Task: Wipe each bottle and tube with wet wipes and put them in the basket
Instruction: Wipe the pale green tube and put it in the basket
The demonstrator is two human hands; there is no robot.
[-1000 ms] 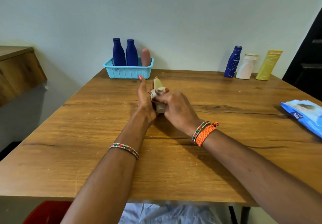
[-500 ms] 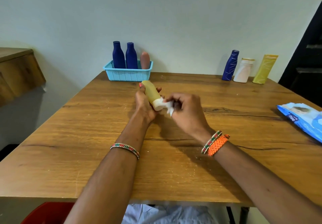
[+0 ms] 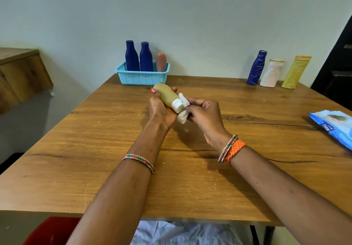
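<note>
Your left hand (image 3: 162, 109) grips the yellow bottle (image 3: 166, 97) above the counter (image 3: 95, 140), fingers curled round its body, white cap (image 3: 176, 106) pointing toward your right. Your right hand (image 3: 204, 117) pinches a white wet wipe (image 3: 183, 109) against the cap end. Bottle tilted, base aimed toward the basket (image 3: 142, 77). Light blue basket sits at the far edge, holding two dark blue bottles (image 3: 131, 57) upright and a pinkish tube (image 3: 161, 61). Far right by the wall: a blue patterned bottle (image 3: 256, 68), a white bottle (image 3: 271, 74), and a yellow tube (image 3: 296, 72), all standing, close together. Blue wipes pack (image 3: 333, 126) lies at the right edge of the counter.
</note>
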